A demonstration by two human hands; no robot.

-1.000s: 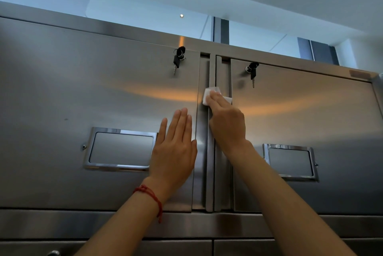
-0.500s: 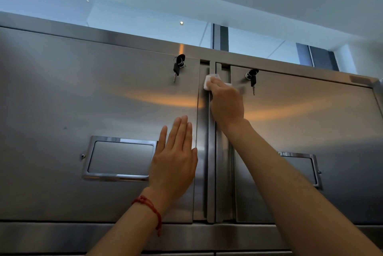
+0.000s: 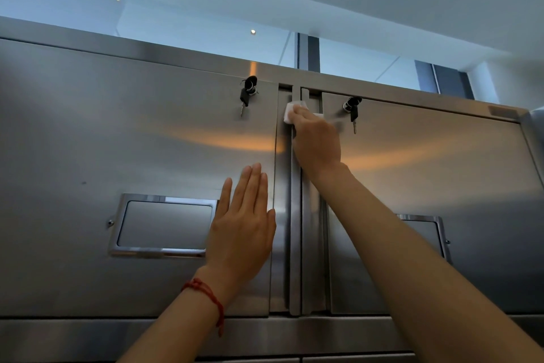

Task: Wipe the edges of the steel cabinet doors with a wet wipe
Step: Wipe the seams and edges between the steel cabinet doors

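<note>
Two steel cabinet doors, the left door (image 3: 117, 142) and the right door (image 3: 426, 171), meet at vertical centre edges (image 3: 295, 245). A white wet wipe (image 3: 290, 111) sits near the top of these edges. My right hand (image 3: 318, 142) holds it there, fingers bent over it and pressing it against the steel. Only the wipe's upper left corner and a sliver at the right show past the fingers. My left hand (image 3: 244, 230) lies flat on the left door beside the edge, fingers straight and pointing up; a red cord is on that wrist.
A black key hangs in a lock at the top of each door, the left key (image 3: 247, 92) and the right key (image 3: 351, 108), close to the wipe. Each door has a steel label frame, left (image 3: 164, 226) and right (image 3: 426, 233). The cabinet's top rail (image 3: 176, 52) runs above.
My right hand has slid the wipe upward along the centre edges, from mid-height to near the top between the two keys. My left hand has stayed flat on the left door.
</note>
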